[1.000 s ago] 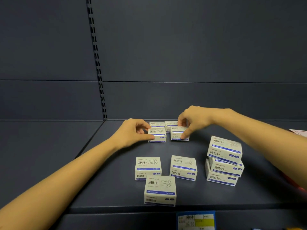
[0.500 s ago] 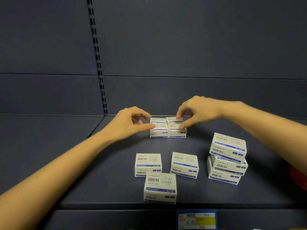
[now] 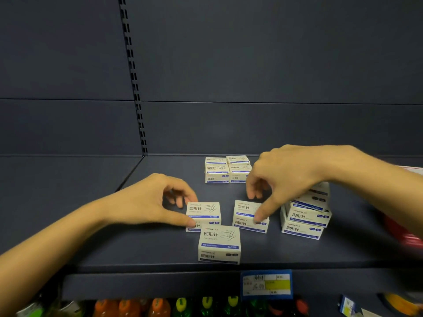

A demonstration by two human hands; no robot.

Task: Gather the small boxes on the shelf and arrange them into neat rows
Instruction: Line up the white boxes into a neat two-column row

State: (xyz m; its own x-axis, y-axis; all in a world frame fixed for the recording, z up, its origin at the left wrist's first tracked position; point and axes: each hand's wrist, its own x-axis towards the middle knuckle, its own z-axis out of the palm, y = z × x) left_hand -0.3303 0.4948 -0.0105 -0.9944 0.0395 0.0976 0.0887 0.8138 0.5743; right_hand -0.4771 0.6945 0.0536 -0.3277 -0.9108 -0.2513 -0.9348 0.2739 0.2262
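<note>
Small white paper-clip boxes with blue stripes lie on the dark shelf (image 3: 160,245). A tidy block of boxes (image 3: 226,169) sits at the back, two across and two deep. My left hand (image 3: 148,202) pinches the left middle box (image 3: 203,212), thumb on its front, fingers at its back corner. My right hand (image 3: 286,175) grips the right middle box (image 3: 248,216), thumb on top near the front, fingers behind. Both boxes rest on the shelf. One box (image 3: 219,244) stands near the front edge. An uneven stack of boxes (image 3: 304,218) is at the right, partly behind my right wrist.
A slotted upright (image 3: 135,88) runs down the back wall. A blue and yellow price tag (image 3: 266,284) hangs on the shelf's front lip. Coloured bottles (image 3: 158,307) fill the shelf below. A blurred red object (image 3: 402,229) lies at the far right.
Both hands have left the back block of boxes and come forward. Each now holds one of the two middle boxes. The back block stands pushed together.
</note>
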